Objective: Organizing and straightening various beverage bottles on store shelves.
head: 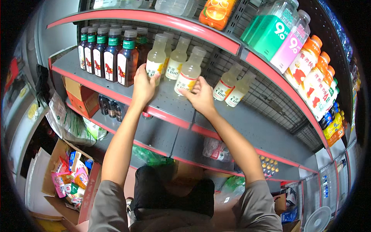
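My left hand (144, 87) grips a clear bottle of pale yellow drink (156, 61) low on its body, the thumb across its label. A second bottle of the same drink (189, 72) is in my right hand (203, 97), thumb in front and fingers behind. This one tilts slightly over the grey middle shelf (174, 107). Between and behind them stand further pale yellow bottles (176, 59). Two more of these bottles (229, 87) stand to the right of my right hand. Left of my left hand are rows of dark tea bottles (127, 58) with green neck bands.
Overhead, the upper shelf's red edge (150, 18) runs across, holding large green- and pink-labelled bottles (275, 34) and orange-capped bottles (311, 68). Wire mesh (278, 98) backs the shelves. An open carton of snack packets (72, 185) sits at lower left, a white fan (318, 219) at lower right.
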Tool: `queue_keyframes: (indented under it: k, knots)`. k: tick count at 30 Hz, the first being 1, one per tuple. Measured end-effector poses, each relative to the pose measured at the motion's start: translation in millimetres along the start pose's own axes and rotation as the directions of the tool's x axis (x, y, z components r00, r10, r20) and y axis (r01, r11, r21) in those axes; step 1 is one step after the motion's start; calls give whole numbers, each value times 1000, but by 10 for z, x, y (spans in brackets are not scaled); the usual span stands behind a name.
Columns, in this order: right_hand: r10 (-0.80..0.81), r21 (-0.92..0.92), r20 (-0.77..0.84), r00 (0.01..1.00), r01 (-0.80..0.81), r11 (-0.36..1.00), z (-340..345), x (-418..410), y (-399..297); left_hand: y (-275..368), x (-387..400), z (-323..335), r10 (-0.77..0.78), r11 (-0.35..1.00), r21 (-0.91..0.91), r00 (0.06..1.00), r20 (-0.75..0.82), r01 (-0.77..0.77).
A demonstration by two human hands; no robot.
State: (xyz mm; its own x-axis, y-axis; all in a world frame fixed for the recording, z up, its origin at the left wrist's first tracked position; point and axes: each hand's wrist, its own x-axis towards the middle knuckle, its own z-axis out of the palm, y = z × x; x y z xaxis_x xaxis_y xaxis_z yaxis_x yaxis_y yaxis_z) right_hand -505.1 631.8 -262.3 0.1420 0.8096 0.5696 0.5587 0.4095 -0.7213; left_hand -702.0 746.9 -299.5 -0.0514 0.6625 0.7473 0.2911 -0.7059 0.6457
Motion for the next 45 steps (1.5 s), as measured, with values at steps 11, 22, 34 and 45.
queue_keyframes:
  k: [11,22,34,45]
  knots:
    - [-16,-56,-95,995,11,998,-898,-691,113,-94,7,4,5,999,46,1000,-8,-5]
    - [56,-44,-152,987,-64,997,-1496,-1092,239,2,13,-70,-29,998,51,999,38,27]
    - [9,46,-211,978,1,999,-1443,-1105,295,-250,152,-78,-17,1000,-4,997,76,18]
    - [1,-40,-352,936,-15,999,-1484,-1169,408,428,-166,11,-64,996,-39,934,352,83]
